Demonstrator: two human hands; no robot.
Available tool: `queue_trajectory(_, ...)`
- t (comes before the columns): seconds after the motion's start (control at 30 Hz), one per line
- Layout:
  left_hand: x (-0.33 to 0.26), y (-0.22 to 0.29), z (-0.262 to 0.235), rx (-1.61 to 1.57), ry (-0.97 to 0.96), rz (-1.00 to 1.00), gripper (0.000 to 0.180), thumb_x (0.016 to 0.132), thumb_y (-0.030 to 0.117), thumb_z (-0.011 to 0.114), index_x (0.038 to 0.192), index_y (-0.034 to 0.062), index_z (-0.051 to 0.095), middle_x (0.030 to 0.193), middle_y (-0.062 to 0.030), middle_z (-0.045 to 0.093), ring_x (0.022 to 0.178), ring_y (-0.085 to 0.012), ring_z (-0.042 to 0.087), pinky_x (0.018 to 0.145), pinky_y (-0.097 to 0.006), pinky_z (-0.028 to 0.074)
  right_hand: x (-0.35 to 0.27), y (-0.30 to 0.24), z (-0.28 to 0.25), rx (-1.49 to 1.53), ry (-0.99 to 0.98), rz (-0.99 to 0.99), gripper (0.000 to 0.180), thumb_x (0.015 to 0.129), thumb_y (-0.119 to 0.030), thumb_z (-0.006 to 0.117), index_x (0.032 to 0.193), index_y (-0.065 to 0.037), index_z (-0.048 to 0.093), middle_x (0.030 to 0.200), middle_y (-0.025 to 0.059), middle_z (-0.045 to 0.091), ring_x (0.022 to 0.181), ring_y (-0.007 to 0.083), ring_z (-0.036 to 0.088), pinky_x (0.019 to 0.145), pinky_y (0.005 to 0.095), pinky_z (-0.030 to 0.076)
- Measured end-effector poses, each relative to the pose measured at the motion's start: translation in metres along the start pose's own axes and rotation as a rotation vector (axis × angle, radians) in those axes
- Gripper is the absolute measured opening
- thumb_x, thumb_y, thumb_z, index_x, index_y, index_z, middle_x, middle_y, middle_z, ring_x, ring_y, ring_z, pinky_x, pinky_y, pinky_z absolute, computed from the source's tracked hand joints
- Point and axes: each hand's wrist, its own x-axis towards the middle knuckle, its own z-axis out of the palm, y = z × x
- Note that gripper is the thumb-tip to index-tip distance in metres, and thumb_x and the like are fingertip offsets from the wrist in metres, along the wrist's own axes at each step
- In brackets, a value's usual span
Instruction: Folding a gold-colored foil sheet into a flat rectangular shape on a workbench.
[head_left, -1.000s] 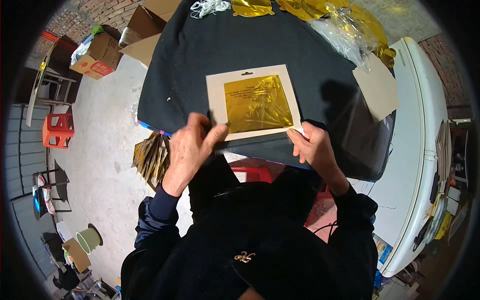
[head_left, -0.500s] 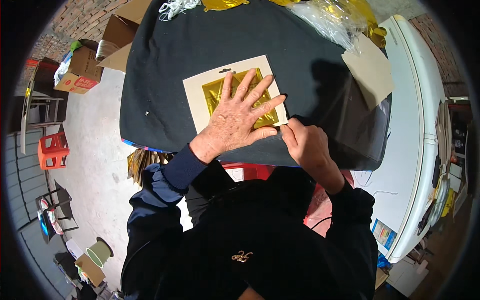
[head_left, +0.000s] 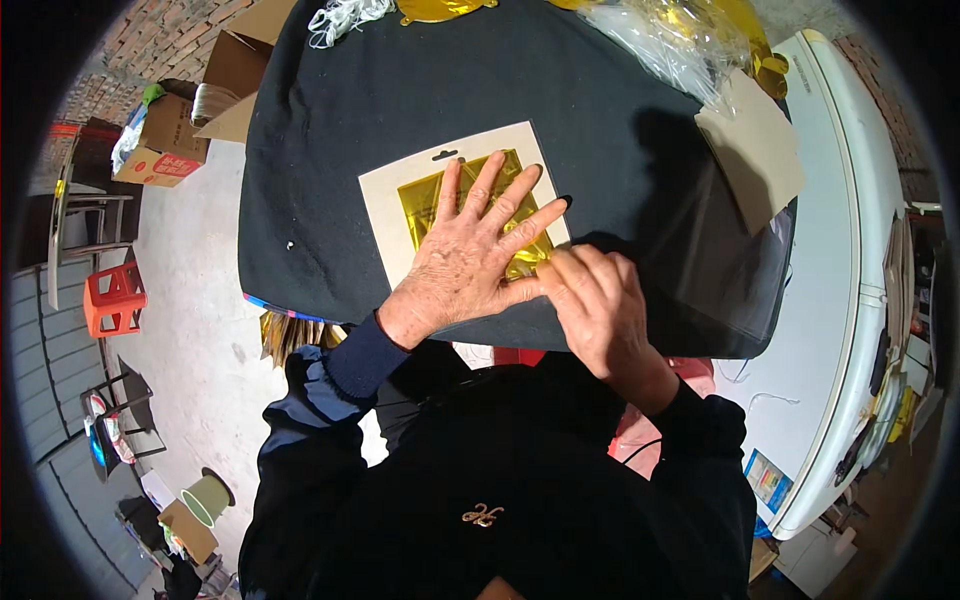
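Observation:
A cream card (head_left: 378, 195) with a hanging slot at its top edge lies flat on the black table cover (head_left: 310, 200). Folded gold foil (head_left: 420, 205) covers the card's middle. My left hand (head_left: 462, 262) presses down over foil and card with its fingers spread, hiding part of both. At the card's lower right corner is my right hand (head_left: 603, 310), fingers curled together beside my left thumb. Whatever those fingertips pinch is hidden from view.
At the table's far right are clear plastic bags (head_left: 655, 50) with gold foil, and a plain cardboard piece (head_left: 755, 150). White string (head_left: 345, 18) lies at the far left edge. A white appliance (head_left: 845, 270) stands to the right, a red stool (head_left: 115, 300) on the left floor.
My right hand has shifted up and left, its fingertips now over the card's lower right corner near my left thumb. The left hand stays spread on the card. The view has moved slightly.

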Motion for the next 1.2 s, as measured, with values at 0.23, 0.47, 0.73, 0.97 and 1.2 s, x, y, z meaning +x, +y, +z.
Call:
queue_trajectory(0.23, 0.006, 0.002, -0.008, -0.196, 0.100, 0.009, 0.089, 0.083, 0.065, 0.066, 0.155, 0.0189, 0.041, 0.157, -0.0183, 0.039, 0.147, -0.0471, 0.028, 0.120, -0.066, 0.016, -0.005, 0.006, 0.013, 0.070, 0.042, -0.074, 0.032, 0.082, -0.003, 0.066, 0.111, 0.009, 0.067, 0.113, 0.0202, 0.065, 0.105, 0.0338, 0.063, 0.089, 0.0440, 0.052)
queue_trajectory(0.47, -0.003, -0.007, -0.013, -0.285, 0.089, -0.039, 0.086, 0.078, 0.033, 0.061, 0.156, 0.0102, 0.035, 0.161, -0.0228, 0.029, 0.153, -0.0461, 0.016, 0.123, -0.059, 0.010, 0.007, 0.002, 0.010, 0.076, 0.063, -0.104, 0.021, 0.077, -0.006, 0.067, 0.095, 0.004, 0.068, 0.100, 0.0148, 0.067, 0.097, 0.0298, 0.065, 0.085, 0.0402, 0.052)
queue_trajectory(0.73, -0.003, -0.001, -0.009, -0.079, 0.066, -0.032, 0.076, 0.095, 0.062, 0.052, 0.151, 0.0125, 0.046, 0.158, -0.0264, 0.032, 0.150, -0.0488, 0.019, 0.122, -0.061, 0.013, 0.092, 0.121, -0.037, -0.100, 0.419, -0.140, 0.018, 0.081, -0.003, 0.058, 0.097, 0.000, 0.065, 0.091, 0.0134, 0.061, 0.091, 0.0338, 0.059, 0.077, 0.0408, 0.050)
queue_trajectory(0.97, -0.002, 0.001, -0.004, -0.077, 0.089, -0.022, 0.076, 0.095, 0.065, 0.050, 0.152, 0.0132, 0.046, 0.158, -0.0258, 0.032, 0.151, -0.0482, 0.019, 0.123, -0.061, 0.012, 0.210, 0.278, -0.071, -0.382, -0.024, 0.287, 0.027, 0.082, -0.006, 0.063, 0.107, -0.011, 0.073, 0.106, 0.0182, 0.071, 0.103, 0.0354, 0.067, 0.086, 0.0452, 0.053)
queue_trajectory(1.2, -0.010, -0.001, -0.005, -0.109, 0.095, -0.048, 0.087, 0.089, 0.071, 0.054, 0.153, 0.0129, 0.043, 0.156, -0.0260, 0.035, 0.148, -0.0502, 0.022, 0.121, -0.062, 0.014, 0.210, 0.313, -0.004, -0.284, -0.320, 0.469, 0.019, 0.077, -0.024, 0.066, 0.090, -0.013, 0.076, 0.098, 0.0167, 0.072, 0.094, 0.0394, 0.068, 0.084, 0.0486, 0.055)
